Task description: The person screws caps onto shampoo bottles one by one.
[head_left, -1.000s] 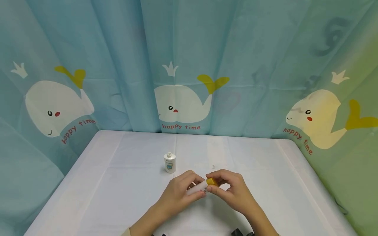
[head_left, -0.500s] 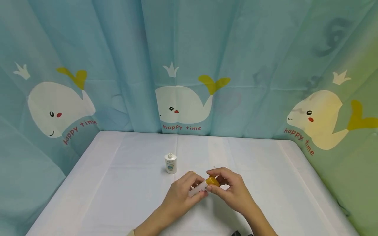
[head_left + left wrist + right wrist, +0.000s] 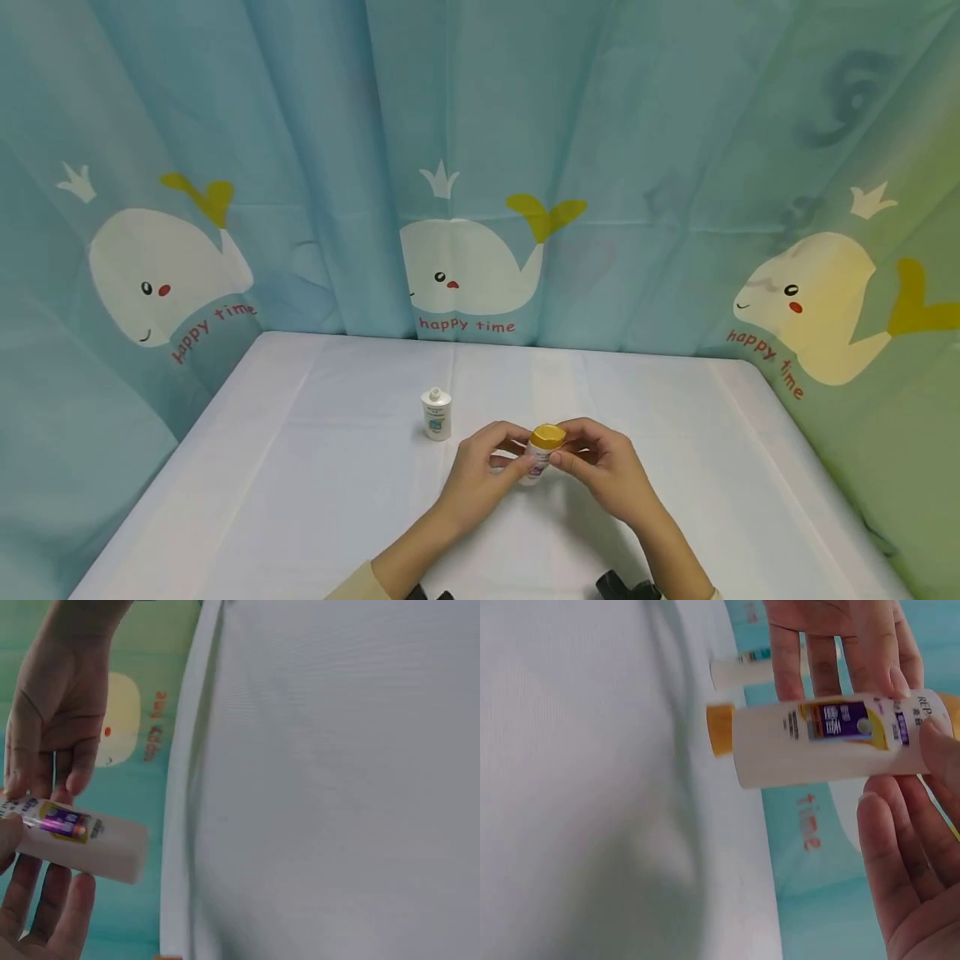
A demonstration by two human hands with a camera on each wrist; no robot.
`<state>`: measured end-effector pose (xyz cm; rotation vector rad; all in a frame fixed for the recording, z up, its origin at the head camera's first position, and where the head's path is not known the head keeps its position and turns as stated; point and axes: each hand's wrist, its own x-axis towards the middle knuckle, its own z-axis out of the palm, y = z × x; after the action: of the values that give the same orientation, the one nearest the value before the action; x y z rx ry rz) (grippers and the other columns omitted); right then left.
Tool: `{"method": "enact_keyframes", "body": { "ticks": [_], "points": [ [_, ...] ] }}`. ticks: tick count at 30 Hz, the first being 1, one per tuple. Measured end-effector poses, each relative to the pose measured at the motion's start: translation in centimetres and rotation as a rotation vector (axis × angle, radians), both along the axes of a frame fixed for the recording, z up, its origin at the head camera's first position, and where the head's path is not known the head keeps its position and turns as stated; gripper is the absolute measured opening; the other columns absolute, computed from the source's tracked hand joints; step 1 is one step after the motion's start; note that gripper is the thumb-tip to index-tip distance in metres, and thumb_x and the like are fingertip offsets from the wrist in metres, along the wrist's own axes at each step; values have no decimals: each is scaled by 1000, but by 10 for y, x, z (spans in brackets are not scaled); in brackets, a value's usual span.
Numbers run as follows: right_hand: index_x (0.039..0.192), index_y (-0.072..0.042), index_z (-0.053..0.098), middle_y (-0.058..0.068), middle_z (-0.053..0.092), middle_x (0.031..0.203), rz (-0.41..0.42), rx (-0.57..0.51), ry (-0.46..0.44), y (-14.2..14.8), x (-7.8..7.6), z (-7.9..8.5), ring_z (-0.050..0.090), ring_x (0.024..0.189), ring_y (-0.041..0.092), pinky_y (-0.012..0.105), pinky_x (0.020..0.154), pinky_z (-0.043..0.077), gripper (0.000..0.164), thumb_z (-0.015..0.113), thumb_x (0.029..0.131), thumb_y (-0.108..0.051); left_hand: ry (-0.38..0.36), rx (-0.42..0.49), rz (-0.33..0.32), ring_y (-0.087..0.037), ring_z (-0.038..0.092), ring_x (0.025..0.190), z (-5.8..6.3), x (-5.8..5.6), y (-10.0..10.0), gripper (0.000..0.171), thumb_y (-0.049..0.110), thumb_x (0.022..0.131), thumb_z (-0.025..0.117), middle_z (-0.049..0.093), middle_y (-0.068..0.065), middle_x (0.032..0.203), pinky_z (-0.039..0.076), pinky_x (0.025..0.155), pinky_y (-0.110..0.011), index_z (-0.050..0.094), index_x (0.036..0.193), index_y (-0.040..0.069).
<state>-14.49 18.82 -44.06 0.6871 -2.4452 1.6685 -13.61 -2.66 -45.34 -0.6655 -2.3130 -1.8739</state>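
A white bottle with a purple label and a gold-yellow cap is held nearly upright above the table. My left hand grips it from the left, thumb across its front. From the right, my right hand holds its upper part, with the thumb just below the cap. A second white bottle, its narrow neck uncovered, stands farther back on the table. In the right wrist view, a yellow-orange piece shows behind the held bottle; most of it is hidden.
A white cloth covers the table. Blue-green curtains printed with whales hang close around its back and sides. Black wrist devices show at the bottom of the head view.
The held bottle has turned from lying slanted to nearly upright, its cap now on top. My left hand has moved slightly up and right with it. The standing bottle stays put.
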Motion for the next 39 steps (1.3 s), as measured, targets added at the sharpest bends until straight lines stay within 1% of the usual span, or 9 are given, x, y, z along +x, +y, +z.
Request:
{"method": "enact_keyframes", "body": {
  "ticks": [5,10,15,21,26,31,33,35,39],
  "points": [
    [111,-11,68,3,71,105,-130,27,33,20,-7,1,68,91,10,26,76,58,24,75,88,-11,-6,-40,5,-12,67,101,1,-22,31,23,16,92,73,68,0,115,57,80,-22,67,114,15],
    [115,-10,68,3,71,108,-249,89,42,39,-14,-2,67,93,7,21,77,56,26,74,90,-12,-5,-67,7,-9,67,99,-5,-42,61,22,14,92,72,69,-1,113,55,77,-17,66,113,14],
    [117,-9,67,5,71,111,-328,141,10,50,-18,-8,66,95,5,19,78,55,28,73,92,-18,-17,-101,25,-7,67,97,-8,-53,81,22,11,92,72,70,-1,111,54,76,-15,66,112,13],
    [117,-8,67,7,71,113,-384,134,-19,57,-21,-13,65,93,2,19,76,54,29,73,92,-20,-31,-115,34,-7,68,96,-9,-59,93,23,10,92,72,71,-1,110,53,77,-14,66,114,13],
    [119,-8,66,8,70,115,-387,145,-26,57,-22,-13,67,95,11,19,76,54,30,73,92,-21,-30,-125,29,-10,70,96,-11,-61,92,24,14,93,71,71,-1,111,53,79,-16,65,116,14],
    [128,-10,63,9,68,120,-391,174,-15,54,-20,-10,68,101,25,19,78,54,39,73,93,-22,-57,-123,-14,-14,69,104,-10,-59,83,33,17,95,70,70,-1,119,54,83,-18,61,127,17],
    [132,-11,60,10,67,122,-410,181,8,52,-18,-8,67,103,29,19,79,53,43,73,92,-21,-67,-125,-24,-16,68,106,-6,-54,75,38,17,94,70,69,-1,121,54,84,-19,59,130,18],
    [135,-12,58,11,67,122,-449,181,50,50,-16,-3,67,105,29,17,79,52,48,75,91,-19,-47,-130,-31,-16,68,106,0,-48,63,40,17,94,69,68,-2,121,54,84,-20,58,132,18],
    [138,-13,56,11,66,118,-555,129,201,42,-11,10,65,102,21,12,79,48,54,75,88,-8,17,-117,-47,-14,68,102,19,-31,27,39,15,96,67,68,0,117,56,84,-23,57,133,20]
  ]
}}
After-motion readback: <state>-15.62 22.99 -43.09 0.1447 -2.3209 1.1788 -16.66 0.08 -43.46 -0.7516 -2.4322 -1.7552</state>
